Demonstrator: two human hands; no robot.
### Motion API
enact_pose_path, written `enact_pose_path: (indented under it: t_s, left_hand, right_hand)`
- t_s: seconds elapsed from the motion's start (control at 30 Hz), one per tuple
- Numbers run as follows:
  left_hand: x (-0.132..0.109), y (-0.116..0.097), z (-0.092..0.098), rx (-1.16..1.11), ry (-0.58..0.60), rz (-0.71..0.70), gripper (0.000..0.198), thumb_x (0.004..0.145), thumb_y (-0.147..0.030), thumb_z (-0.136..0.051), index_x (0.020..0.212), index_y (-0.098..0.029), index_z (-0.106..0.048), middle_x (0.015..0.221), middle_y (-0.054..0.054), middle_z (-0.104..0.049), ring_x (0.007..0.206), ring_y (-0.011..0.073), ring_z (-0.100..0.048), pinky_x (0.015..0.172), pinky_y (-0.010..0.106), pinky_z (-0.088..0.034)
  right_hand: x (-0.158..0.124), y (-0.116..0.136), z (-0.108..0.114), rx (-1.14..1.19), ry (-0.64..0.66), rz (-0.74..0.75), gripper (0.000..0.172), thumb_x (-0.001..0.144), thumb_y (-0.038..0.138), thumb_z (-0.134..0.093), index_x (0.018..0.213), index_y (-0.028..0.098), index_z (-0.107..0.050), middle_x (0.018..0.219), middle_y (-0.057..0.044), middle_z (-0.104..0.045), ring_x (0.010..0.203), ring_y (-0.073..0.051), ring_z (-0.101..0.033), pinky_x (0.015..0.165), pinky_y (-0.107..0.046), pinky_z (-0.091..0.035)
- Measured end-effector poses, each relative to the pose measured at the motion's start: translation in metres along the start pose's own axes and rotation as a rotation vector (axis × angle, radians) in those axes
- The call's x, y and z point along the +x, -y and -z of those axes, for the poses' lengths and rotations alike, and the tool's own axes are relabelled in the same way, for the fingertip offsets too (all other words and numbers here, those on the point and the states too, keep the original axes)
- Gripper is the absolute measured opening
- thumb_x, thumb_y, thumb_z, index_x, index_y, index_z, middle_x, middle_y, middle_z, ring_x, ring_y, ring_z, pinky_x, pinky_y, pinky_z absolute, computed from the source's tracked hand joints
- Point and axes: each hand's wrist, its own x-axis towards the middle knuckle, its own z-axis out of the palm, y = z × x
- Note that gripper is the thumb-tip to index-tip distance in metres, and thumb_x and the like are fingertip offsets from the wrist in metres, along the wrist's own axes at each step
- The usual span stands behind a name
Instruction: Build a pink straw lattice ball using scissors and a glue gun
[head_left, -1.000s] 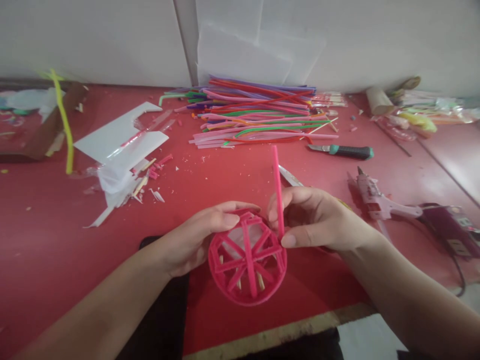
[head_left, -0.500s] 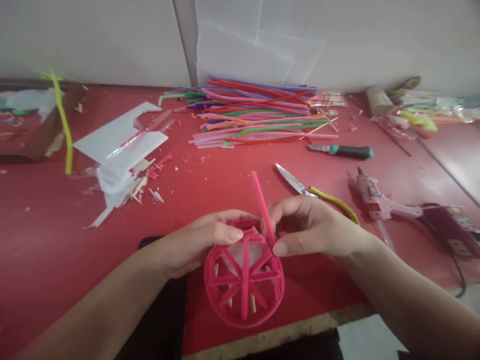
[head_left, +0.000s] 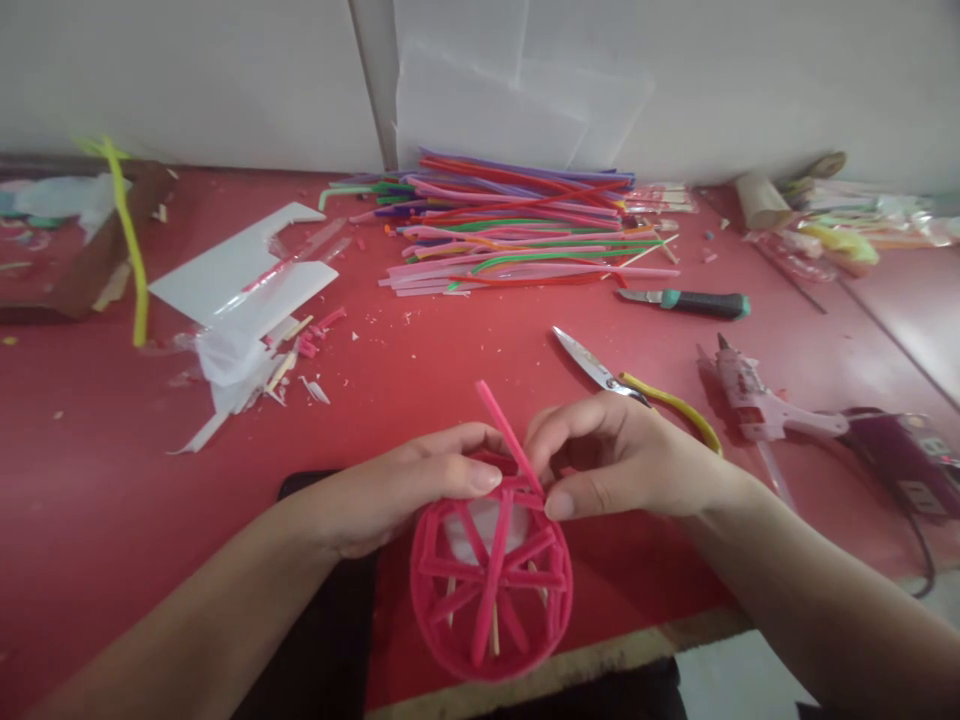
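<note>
A round pink wheel-like frame (head_left: pixel 491 575) with crossing spokes is held near the table's front edge. My left hand (head_left: pixel 431 480) grips its upper left side, thumb on top and fingers behind. At the upper right rim, my right hand (head_left: pixel 600 455) pinches the lower end of a pink strip (head_left: pixel 504 425), which slants up and to the left. Pale sticks and a whitish piece show through the gaps between the spokes. The far side of the frame is hidden by my fingers.
Scissors (head_left: pixel 589 360), a yellow strip (head_left: pixel 675 405), a cutter (head_left: pixel 697 303) and a glue gun (head_left: pixel 757 400) lie to the right. Coloured strips (head_left: pixel 517 220) are piled at the back. White sheet (head_left: pixel 232 265) and scraps lie left; a dark object (head_left: pixel 322 620) is beneath my left forearm.
The pink strip has tilted further left and its top end is lower. The round frame has turned slightly and tipped, its lower edge now nearer me.
</note>
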Motion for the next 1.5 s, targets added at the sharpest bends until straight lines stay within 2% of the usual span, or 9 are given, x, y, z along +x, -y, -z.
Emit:
enact_pose_path:
  t_s: [0.27, 0.53, 0.67, 0.83, 1.07, 1.2, 1.27, 1.4, 1.5]
  left_hand:
    - [0.001, -0.001, -0.001, -0.004, -0.045, 0.014, 0.041, 0.071, -0.042, -0.074, 0.102, -0.019, -0.062, 0.085, 0.001, -0.066, 0.07, 0.0142, -0.06, 0.065, 0.025, -0.047]
    - [0.003, 0.001, -0.007, 0.012, -0.104, -0.021, 0.04, 0.076, -0.051, -0.075, 0.096, -0.018, -0.062, 0.09, 0.004, -0.068, 0.077, 0.017, -0.064, 0.07, 0.028, -0.051]
    - [0.003, 0.004, -0.009, 0.062, -0.115, -0.159, 0.05, 0.08, -0.065, -0.068, 0.097, -0.019, -0.06, 0.097, 0.006, -0.068, 0.08, 0.0177, -0.064, 0.074, 0.029, -0.052]
    - [0.005, 0.009, -0.006, 0.117, -0.182, -0.343, 0.055, 0.087, -0.069, -0.056, 0.119, -0.024, -0.055, 0.119, 0.008, -0.065, 0.102, 0.024, -0.067, 0.082, 0.032, -0.054]
    - [0.002, 0.018, -0.005, 0.433, -0.265, -0.613, 0.055, 0.091, -0.059, -0.058, 0.136, -0.029, -0.046, 0.139, 0.008, -0.056, 0.124, 0.0269, -0.059, 0.098, 0.036, -0.053]
    - [0.0, 0.022, -0.002, 0.7, -0.392, -0.756, 0.09, 0.073, -0.062, -0.078, 0.147, -0.035, -0.035, 0.157, 0.007, -0.038, 0.141, 0.0337, -0.044, 0.114, 0.046, -0.042]
    - [0.001, 0.021, 0.0, 0.867, -0.451, -0.814, 0.104, 0.061, -0.064, -0.085, 0.147, -0.034, -0.035, 0.157, 0.009, -0.038, 0.142, 0.0361, -0.041, 0.117, 0.05, -0.039]
    - [0.002, 0.017, 0.0, 1.157, -0.484, -0.783, 0.105, 0.056, -0.069, -0.084, 0.142, -0.027, -0.04, 0.144, 0.013, -0.05, 0.134, 0.0358, -0.05, 0.112, 0.051, -0.045]
    - [0.001, 0.014, -0.002, 1.209, -0.467, -0.735, 0.099, 0.06, -0.07, -0.081, 0.139, -0.025, -0.041, 0.138, 0.013, -0.053, 0.128, 0.0344, -0.053, 0.108, 0.05, -0.049]
  right_hand:
    - [-0.001, -0.001, 0.001, -0.045, -0.032, 0.044, 0.015, 0.074, 0.012, -0.081, 0.087, 0.02, -0.081, 0.084, -0.001, -0.075, 0.074, -0.01, -0.068, 0.073, -0.023, -0.056]
    - [-0.006, 0.002, 0.003, -0.224, -0.126, -0.021, 0.007, 0.079, 0.023, -0.079, 0.083, 0.018, -0.078, 0.078, -0.001, -0.073, 0.066, -0.008, -0.063, 0.064, -0.02, -0.052]
    - [-0.005, 0.002, 0.004, -0.171, -0.178, -0.01, 0.007, 0.076, 0.024, -0.08, 0.077, 0.017, -0.077, 0.069, 0.0, -0.071, 0.059, -0.008, -0.061, 0.057, -0.019, -0.051]
    - [-0.004, -0.001, 0.006, -0.088, -0.293, 0.02, 0.011, 0.074, 0.026, -0.082, 0.081, 0.018, -0.079, 0.062, 0.0, -0.071, 0.054, -0.01, -0.063, 0.053, -0.021, -0.054]
    - [0.001, -0.005, 0.01, -0.175, -0.473, 0.158, 0.011, 0.07, 0.025, -0.084, 0.078, 0.021, -0.079, 0.061, 0.001, -0.072, 0.051, -0.012, -0.064, 0.051, -0.024, -0.055]
    - [0.005, -0.01, 0.012, -0.168, -0.515, 0.174, 0.014, 0.069, 0.031, -0.085, 0.077, 0.022, -0.079, 0.061, 0.001, -0.071, 0.052, -0.013, -0.064, 0.052, -0.026, -0.054]
    - [0.007, -0.012, 0.011, -0.156, -0.509, 0.16, 0.014, 0.069, 0.032, -0.084, 0.077, 0.022, -0.078, 0.061, 0.001, -0.071, 0.052, -0.013, -0.064, 0.052, -0.025, -0.054]
    - [0.009, -0.014, 0.011, -0.168, -0.49, 0.113, 0.011, 0.069, 0.028, -0.082, 0.077, 0.021, -0.077, 0.059, 0.002, -0.07, 0.053, -0.012, -0.063, 0.054, -0.025, -0.053]
    - [0.009, -0.015, 0.013, -0.199, -0.452, 0.069, 0.008, 0.072, 0.028, -0.08, 0.077, 0.021, -0.078, 0.061, 0.002, -0.07, 0.055, -0.012, -0.064, 0.056, -0.025, -0.053]
